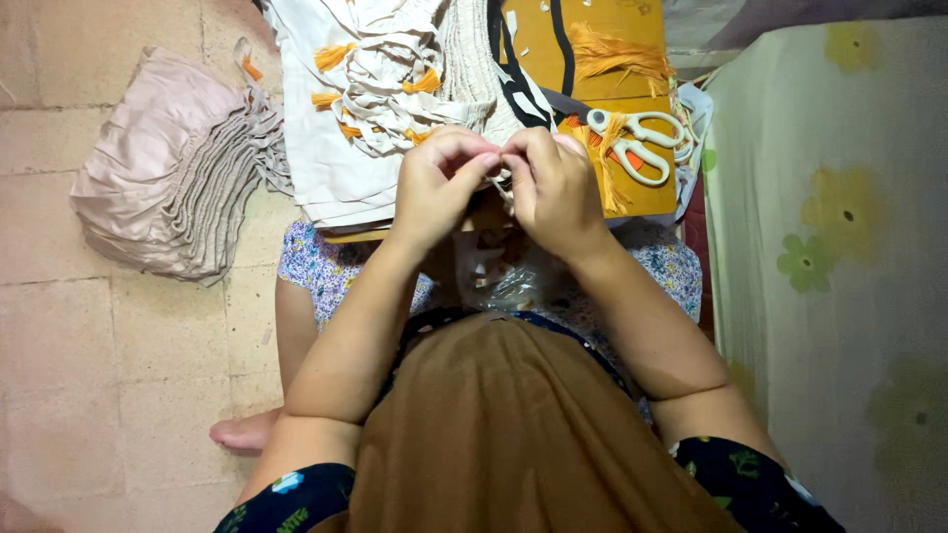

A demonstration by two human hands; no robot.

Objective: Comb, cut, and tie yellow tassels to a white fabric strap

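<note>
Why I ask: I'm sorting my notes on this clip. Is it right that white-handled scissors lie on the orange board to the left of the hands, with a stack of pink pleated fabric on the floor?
Not quite. In the head view the white-handled scissors lie on the orange board to the right of the hands, beyond the right hand, not the left. The stack of pink pleated fabric is on the floor.

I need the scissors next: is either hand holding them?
No, the white scissors lie on the orange board, apart from both hands.

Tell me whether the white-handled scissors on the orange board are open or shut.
Open, slightly. The white-handled scissors lie flat on the orange board with their two handle loops spread apart; orange tassel threads cover the blades, so the blade gap cannot be seen.
</note>
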